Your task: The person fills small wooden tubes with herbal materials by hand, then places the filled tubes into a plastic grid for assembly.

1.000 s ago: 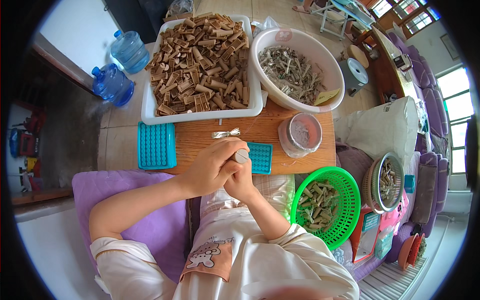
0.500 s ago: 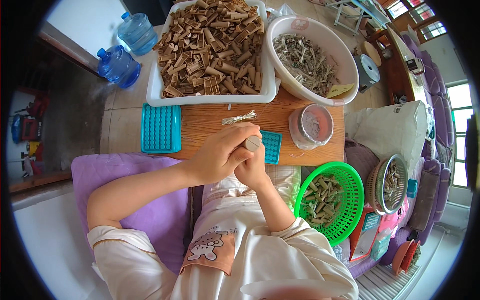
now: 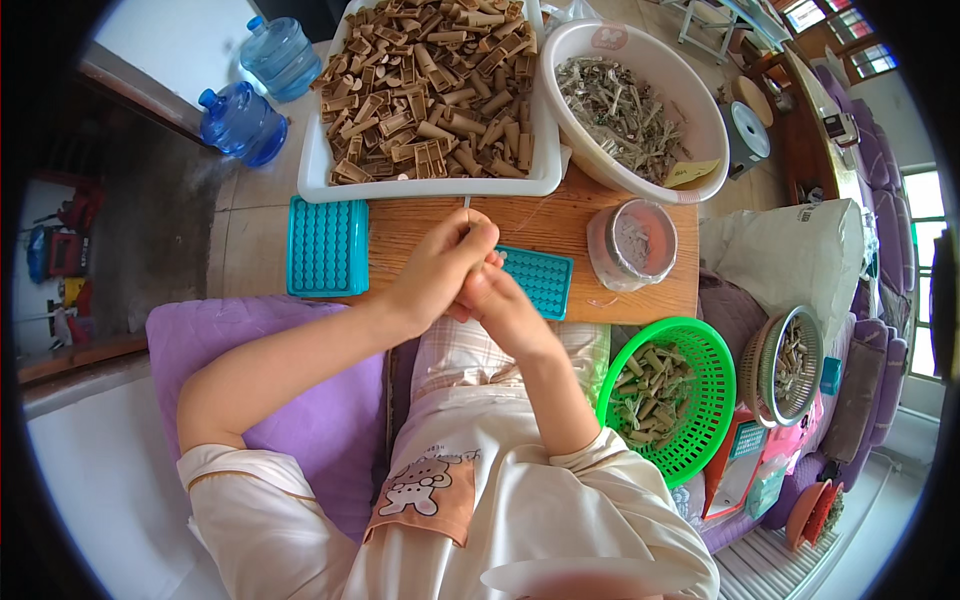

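Both hands meet over the near part of the table (image 3: 400, 225). My left hand (image 3: 440, 262) sits a little further from my body, its fingers bent over toward the right; my right hand (image 3: 508, 312) comes up from below and to the right, thumb and fingers drawn in against the left. Fingers of both are curled and overlapping. How tightly they close, and whether anything sits between them, I cannot tell: my own knuckles hide the inside.

Key relation: the smaller teal tray (image 3: 540, 283) lies flat on the wood, just right of my joined fingers. Right hand is nearer and covers part of its left side. Far edge slants slightly down toward the right; long axis uncertain with that end hidden. Rows of small round shapes on its face.

Around: larger teal tray (image 3: 328, 250), well left, long axis running away from me. Clear jar (image 3: 605, 265) beyond the smaller tray, to the right. White tray (image 3: 430, 188) heaped with brown parts (image 3: 425, 100) straight ahead. Green basket (image 3: 710, 400) to the right, below table level.
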Motion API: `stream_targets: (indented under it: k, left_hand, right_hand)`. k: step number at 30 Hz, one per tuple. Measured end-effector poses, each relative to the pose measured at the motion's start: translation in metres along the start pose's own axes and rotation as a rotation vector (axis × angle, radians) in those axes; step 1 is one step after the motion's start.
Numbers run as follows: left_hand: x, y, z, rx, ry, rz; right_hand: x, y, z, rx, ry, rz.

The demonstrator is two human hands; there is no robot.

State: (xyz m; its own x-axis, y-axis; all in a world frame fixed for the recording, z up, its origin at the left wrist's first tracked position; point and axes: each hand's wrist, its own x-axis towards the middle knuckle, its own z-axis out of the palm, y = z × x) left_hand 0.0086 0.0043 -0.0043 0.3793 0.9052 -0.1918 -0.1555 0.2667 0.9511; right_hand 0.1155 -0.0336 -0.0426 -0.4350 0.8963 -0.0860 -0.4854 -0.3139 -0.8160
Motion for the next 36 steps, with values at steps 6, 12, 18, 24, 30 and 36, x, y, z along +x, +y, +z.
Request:
stream_targets:
  k: [6, 12, 18, 24, 30, 36]
  left_hand:
    - [0.008, 0.007, -0.010, -0.325, -0.003, -0.574]
    - [0.008, 0.003, -0.011, -0.422, 0.023, -0.623]
    - [0.009, 0.007, -0.005, -0.453, -0.004, -0.578]
    - [0.006, 0.002, -0.012, -0.407, -0.037, -0.585]
    - [0.007, 0.001, -0.011, -0.446, 0.030, -0.603]
    - [0.008, 0.000, -0.009, -0.474, 0.075, -0.598]
  right_hand:
    - [0.000, -0.020, -0.004, 0.497, 0.058, 0.247]
    - [0.001, -0.012, -0.010, 0.597, -0.008, 0.296]
    - [0.001, -0.009, -0.015, 0.614, -0.054, 0.274]
    - [0.001, -0.007, -0.015, 0.607, -0.045, 0.283]
    - [0.000, -0.012, -0.014, 0.618, -0.024, 0.314]
    - [0.000, -0.007, -0.019, 0.616, -0.011, 0.317]
